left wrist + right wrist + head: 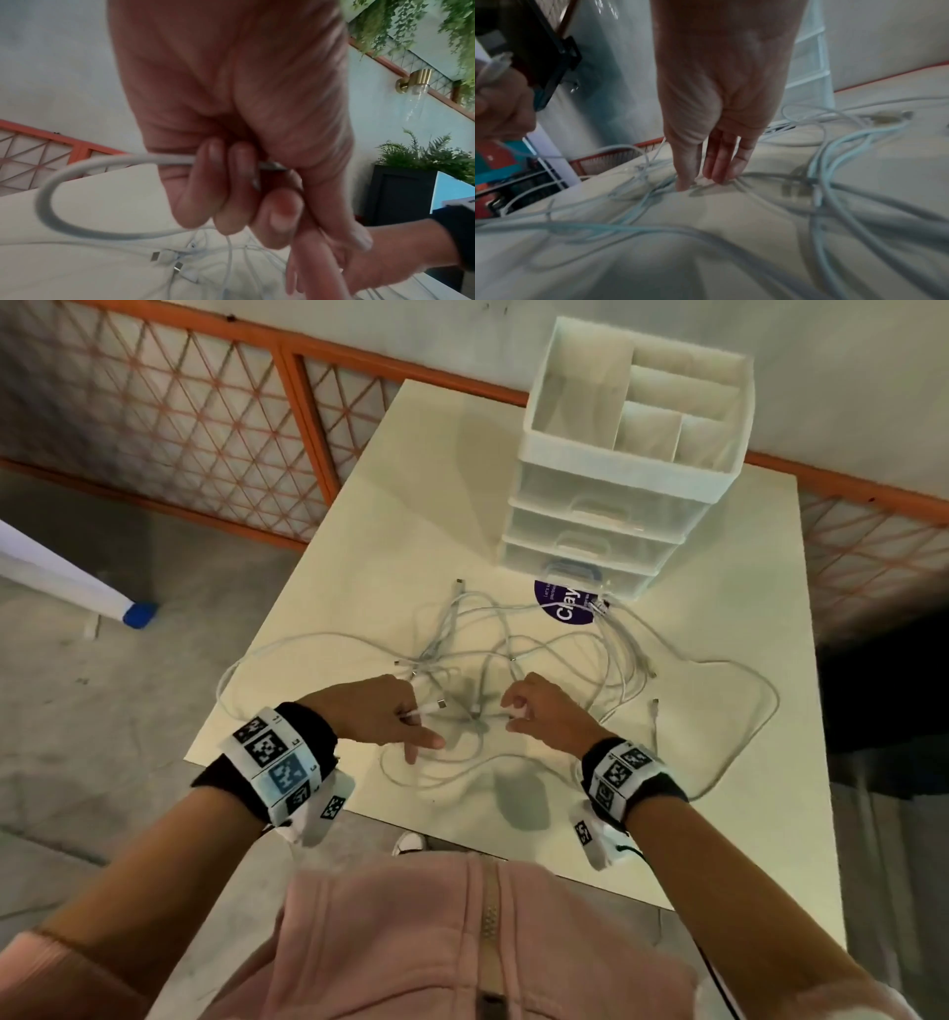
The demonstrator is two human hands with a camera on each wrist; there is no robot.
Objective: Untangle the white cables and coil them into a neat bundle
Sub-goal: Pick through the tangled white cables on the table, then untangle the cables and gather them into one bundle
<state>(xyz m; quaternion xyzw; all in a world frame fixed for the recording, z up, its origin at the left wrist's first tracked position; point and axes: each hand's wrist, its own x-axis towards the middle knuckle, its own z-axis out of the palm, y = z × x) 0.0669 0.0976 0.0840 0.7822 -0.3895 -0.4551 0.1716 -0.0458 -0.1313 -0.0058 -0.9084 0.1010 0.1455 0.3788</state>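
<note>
A tangle of white cables (513, 649) lies spread over the cream table (411, 480), with several plug ends showing. My left hand (413, 716) grips one cable near its plug, and its index finger points down at the table. In the left wrist view its fingers (231, 192) curl round that cable (64, 182), which loops off to the left. My right hand (513, 711) is a short way to the right, over the middle of the tangle. In the right wrist view its thumb and fingertips (716, 176) meet on a strand (834, 162) lying on the table.
A white plastic drawer unit (631, 454) with open top compartments stands at the table's back right. A purple round sticker (565, 608) lies in front of it. Cable loops hang past the left (221, 690) and right (770, 711) table edges. An orange lattice fence (179, 428) runs behind.
</note>
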